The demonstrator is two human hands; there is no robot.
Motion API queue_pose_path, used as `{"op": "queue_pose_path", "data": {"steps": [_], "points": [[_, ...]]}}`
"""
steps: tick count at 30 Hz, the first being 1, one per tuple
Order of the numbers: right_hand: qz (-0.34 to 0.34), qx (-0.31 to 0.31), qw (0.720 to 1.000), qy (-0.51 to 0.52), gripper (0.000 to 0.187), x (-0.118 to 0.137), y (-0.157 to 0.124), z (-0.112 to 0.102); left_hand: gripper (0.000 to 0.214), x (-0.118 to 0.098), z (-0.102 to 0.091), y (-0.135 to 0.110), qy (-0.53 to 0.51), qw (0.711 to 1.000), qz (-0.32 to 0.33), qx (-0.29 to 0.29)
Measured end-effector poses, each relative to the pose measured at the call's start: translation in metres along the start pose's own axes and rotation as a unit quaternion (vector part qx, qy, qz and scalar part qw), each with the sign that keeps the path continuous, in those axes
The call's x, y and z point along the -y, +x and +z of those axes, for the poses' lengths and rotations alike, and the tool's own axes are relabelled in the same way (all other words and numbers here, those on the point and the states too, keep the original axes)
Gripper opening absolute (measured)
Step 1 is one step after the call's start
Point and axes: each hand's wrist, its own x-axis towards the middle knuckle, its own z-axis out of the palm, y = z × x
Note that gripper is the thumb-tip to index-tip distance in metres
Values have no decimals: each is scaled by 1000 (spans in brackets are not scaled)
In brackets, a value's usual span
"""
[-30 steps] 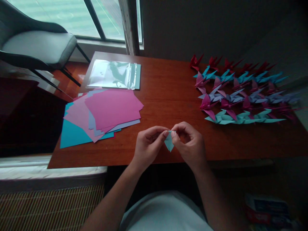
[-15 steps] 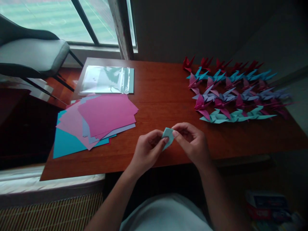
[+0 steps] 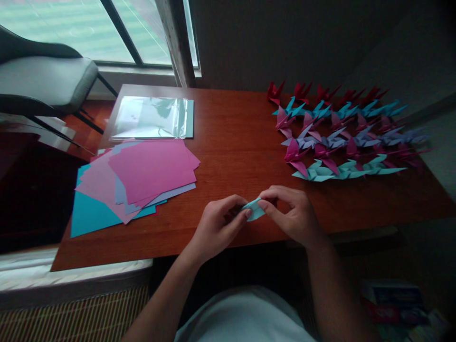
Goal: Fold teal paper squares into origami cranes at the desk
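A small piece of folded mint-green paper point(image 3: 255, 210) is held between my two hands above the near edge of the wooden table point(image 3: 228, 166). My left hand point(image 3: 219, 225) pinches its left end between thumb and fingers. With thumb and forefinger, my right hand point(image 3: 290, 211) grips the upper right corner. The paper is tilted, and part of it is hidden behind my fingers. To the right stand rows of folded paper cranes in red, blue, pink, lilac and magenta, with mint-green cranes point(image 3: 347, 169) in the nearest row.
Fanned sheets of coloured paper point(image 3: 153, 166) lie on the left of the table. Behind them is a clear plastic packet point(image 3: 151, 116) of paper. A chair point(image 3: 46, 80) stands by the window at the far left. Some boxes point(image 3: 395, 299) sit low at the right.
The folded paper has turned from nearly upright to a flatter tilt. My right hand has shifted slightly right and down with its corner. The whole view has shifted a little.
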Motion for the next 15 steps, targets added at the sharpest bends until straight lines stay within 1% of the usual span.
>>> {"op": "queue_pose_path", "data": {"steps": [4, 7, 9, 12, 15], "points": [[8, -84, 996, 16, 10, -1, -5, 0, 25, 0, 2, 2, -54, 998, -20, -19], [33, -105, 993, 34, 11, -3, -8, 4, 23, 2, 3, 1, -73, 996, -27, -35], [51, -104, 992, 52, 10, -4, -9, 7, 22, 3, 4, 1, -58, 997, -23, -50], [77, -81, 991, 79, 11, -6, -9, 5, 21, 5, 5, 0, -30, 997, -16, -64], [97, -27, 991, 86, 12, -7, -9, -3, 20, 6, 5, 0, -47, 997, -19, -61]]}}
